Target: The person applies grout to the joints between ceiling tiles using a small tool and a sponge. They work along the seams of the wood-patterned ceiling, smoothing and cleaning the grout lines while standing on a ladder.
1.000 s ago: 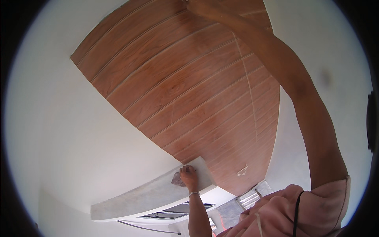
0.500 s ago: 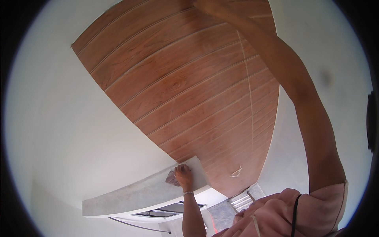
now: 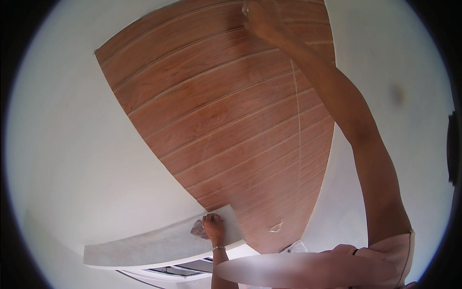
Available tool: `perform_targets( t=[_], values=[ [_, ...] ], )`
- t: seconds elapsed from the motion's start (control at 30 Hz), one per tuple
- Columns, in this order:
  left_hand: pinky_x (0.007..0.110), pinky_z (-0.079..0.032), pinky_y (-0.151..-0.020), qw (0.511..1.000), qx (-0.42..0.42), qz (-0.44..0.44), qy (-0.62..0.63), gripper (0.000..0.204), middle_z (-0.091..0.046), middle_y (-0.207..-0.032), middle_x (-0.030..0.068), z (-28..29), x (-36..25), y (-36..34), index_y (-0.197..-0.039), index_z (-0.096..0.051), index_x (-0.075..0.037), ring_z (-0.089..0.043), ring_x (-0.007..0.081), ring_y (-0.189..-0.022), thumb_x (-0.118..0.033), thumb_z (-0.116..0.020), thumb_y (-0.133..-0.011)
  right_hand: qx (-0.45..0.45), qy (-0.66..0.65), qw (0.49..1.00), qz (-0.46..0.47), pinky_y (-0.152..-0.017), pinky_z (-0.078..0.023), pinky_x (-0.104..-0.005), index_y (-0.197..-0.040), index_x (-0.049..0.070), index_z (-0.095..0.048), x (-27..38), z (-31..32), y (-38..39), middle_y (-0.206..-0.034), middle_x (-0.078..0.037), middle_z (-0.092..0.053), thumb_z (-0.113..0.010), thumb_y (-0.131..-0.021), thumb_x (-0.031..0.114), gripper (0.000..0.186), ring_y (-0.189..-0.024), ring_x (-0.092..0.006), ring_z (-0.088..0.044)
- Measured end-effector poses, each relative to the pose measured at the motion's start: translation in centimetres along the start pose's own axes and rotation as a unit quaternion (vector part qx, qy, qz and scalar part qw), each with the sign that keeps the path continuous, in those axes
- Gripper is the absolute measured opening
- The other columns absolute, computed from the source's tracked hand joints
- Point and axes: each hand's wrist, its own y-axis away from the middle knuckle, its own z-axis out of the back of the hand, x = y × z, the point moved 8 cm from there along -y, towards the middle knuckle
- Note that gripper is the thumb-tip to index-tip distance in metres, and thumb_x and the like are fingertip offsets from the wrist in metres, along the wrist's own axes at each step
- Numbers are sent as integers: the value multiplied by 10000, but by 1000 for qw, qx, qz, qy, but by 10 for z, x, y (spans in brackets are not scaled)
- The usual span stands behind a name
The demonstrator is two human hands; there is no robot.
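Just past twelve o'clock, the right hand [image 3: 263, 21] is up by the wooden boards [image 3: 211, 118], too blurred for me to tell its grip. Farther off, just past six, the left hand [image 3: 213, 228] clutches a brown sheet [image 3: 198, 229] against the grey ledge [image 3: 139, 250].

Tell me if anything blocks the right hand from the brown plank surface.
Nothing visible does. The right hand is up at the brown plank surface, with no obstacle showing between; blur hides whether it holds something. The left hand is apart, at the grey ledge.
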Motion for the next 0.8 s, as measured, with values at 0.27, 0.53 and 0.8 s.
perform_targets(
  t=[0.27, 0.53, 0.8],
  values=[
    [533, -521, -855, 999, -2, 27, -18, 180, -690, -997, 224, 1, -2, 1, -934, -735, 13, -656, 439, -957, -145, -650, -910, 38, -8, 999, -5, -782, -557, -466, -1063, 18, -696, -12, -2, -3, -934, -178, -725, -686, -853, 33, 210, -835, -338, -717],
    [542, -521, -838, 999, -15, 33, 12, 167, -688, -988, 222, 6, -6, 1, -932, -728, 15, -659, 445, -933, -133, -654, -913, 15, 81, 967, -241, -798, -561, -463, -1056, 34, -704, 11, 10, -4, -953, -161, -740, -714, -856, 62, 202, -860, -346, -729],
    [547, -518, -818, 1000, -19, 11, 19, 169, -684, -981, 231, 6, -8, 0, -932, -725, 27, -654, 456, -914, -123, -648, -922, -28, 103, 994, -13, -800, -550, -480, -1048, 54, -731, 13, 13, 2, -939, -150, -757, -738, -869, 108, 187, -898, -378, -726]
  ],
)
